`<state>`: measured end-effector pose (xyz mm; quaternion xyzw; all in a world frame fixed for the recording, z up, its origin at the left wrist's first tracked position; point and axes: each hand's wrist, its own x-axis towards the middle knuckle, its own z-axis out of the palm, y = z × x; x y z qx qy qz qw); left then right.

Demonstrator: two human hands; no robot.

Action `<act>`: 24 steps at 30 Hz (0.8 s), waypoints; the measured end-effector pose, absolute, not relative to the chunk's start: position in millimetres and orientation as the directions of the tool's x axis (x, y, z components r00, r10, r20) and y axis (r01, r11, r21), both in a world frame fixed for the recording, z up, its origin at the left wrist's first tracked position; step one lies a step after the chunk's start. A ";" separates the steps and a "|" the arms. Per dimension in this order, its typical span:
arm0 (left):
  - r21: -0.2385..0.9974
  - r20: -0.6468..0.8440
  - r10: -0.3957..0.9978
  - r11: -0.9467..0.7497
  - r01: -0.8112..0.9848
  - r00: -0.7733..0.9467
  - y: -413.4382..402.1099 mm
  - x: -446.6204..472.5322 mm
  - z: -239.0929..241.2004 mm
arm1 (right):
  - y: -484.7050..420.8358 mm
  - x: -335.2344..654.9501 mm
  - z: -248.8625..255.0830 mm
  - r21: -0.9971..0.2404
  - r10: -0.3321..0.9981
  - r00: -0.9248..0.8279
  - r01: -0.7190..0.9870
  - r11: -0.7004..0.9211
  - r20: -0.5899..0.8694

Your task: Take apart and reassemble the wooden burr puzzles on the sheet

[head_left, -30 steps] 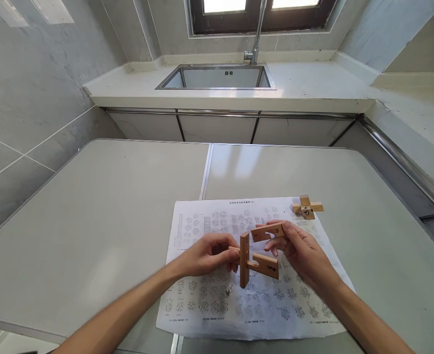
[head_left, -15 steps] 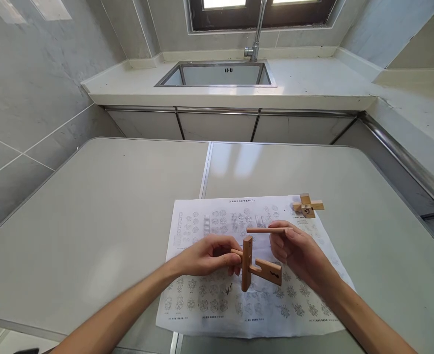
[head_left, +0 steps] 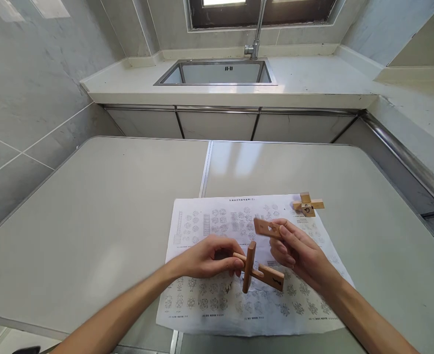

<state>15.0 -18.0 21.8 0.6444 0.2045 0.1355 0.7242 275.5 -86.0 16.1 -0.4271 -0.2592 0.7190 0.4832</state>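
Left hand (head_left: 205,258) pinches two crossed wooden pieces (head_left: 258,272) just above the printed sheet (head_left: 209,221) on the bench (head_left: 91,211). Right hand (head_left: 298,250) has its fingers closed on a loose flat piece (head_left: 266,228), tilted, near them. Small assembled cross (head_left: 307,205) sits by the sheet's far right corner.

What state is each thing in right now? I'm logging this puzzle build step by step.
left hand: shut on crossed pieces
crossed pieces: two interlocked, held above the sheet
right hand: shut on loose piece
loose piece: separate, tilted, not joined
small wooden cross: assembled, lying on the table at the sheet's corner
instruction sheet: flat on table
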 end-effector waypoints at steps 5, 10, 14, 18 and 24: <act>0.997 -0.076 0.453 0.016 0.077 0.888 -19.2 15.2 20.4 | -88.4 279.3 14.5 -0.775 0.890 -0.290 -0.443 -0.451 -0.353; 0.976 0.008 0.463 -0.198 0.094 0.886 -21.0 16.6 19.4 | -91.4 278.9 8.1 -0.797 0.855 -0.419 -0.379 -0.470 -0.305; 0.953 0.039 0.456 -0.284 0.104 0.889 -22.1 17.0 18.5 | -93.6 278.1 4.3 -0.833 0.850 -0.440 -0.320 -0.451 -0.291; 0.941 0.046 0.435 -0.320 0.107 0.899 -21.9 16.7 18.1 | -93.8 276.7 6.2 -0.863 0.851 -0.437 -0.265 -0.431 -0.291; 0.942 0.055 0.433 -0.320 0.097 0.900 -21.5 17.4 19.8 | -90.1 275.7 11.0 -0.868 0.839 -0.448 -0.226 -0.442 -0.310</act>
